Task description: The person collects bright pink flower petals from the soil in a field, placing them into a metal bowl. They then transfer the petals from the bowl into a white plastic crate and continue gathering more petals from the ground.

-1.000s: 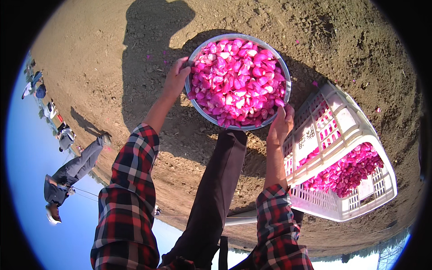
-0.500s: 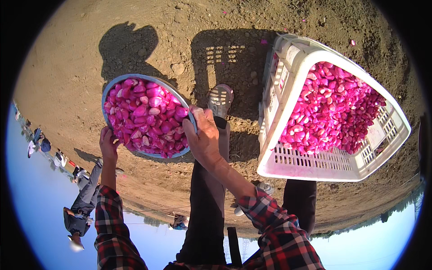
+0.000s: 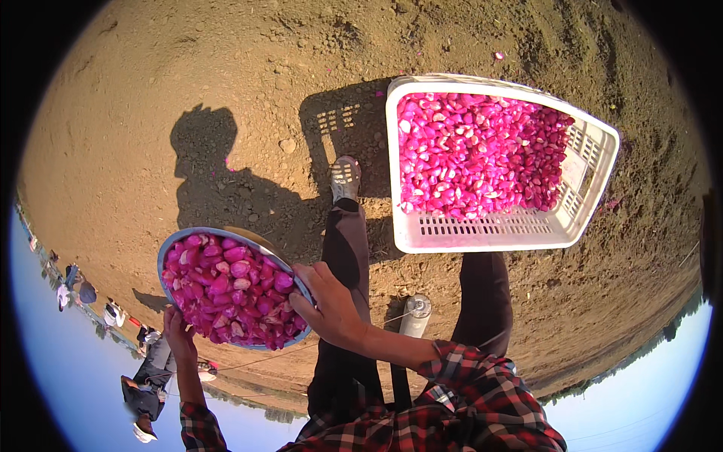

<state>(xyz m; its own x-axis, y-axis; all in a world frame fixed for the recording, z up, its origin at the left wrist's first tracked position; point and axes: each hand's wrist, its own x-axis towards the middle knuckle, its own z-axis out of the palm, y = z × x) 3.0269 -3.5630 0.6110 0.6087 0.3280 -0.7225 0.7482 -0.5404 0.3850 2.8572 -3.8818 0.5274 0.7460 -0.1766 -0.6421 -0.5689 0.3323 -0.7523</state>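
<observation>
Basin (image 3: 161,264) at 8 o'clock, rim gripped by the left hand (image 3: 179,333) and right hand (image 3: 330,305). A second ago it was just beside the crate (image 3: 482,248), seen at 2 o'clock; now well apart. Petals (image 3: 226,290) still heap it: carrying, I judge, not emptying.

One basin (image 3: 276,258), one white crate (image 3: 482,242), one grey cylinder (image 3: 415,320)

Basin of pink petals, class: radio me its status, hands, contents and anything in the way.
Left hand and right hand gripping basin at rim. Pink petals filling it. Left leg showing between basin and white crate.
</observation>
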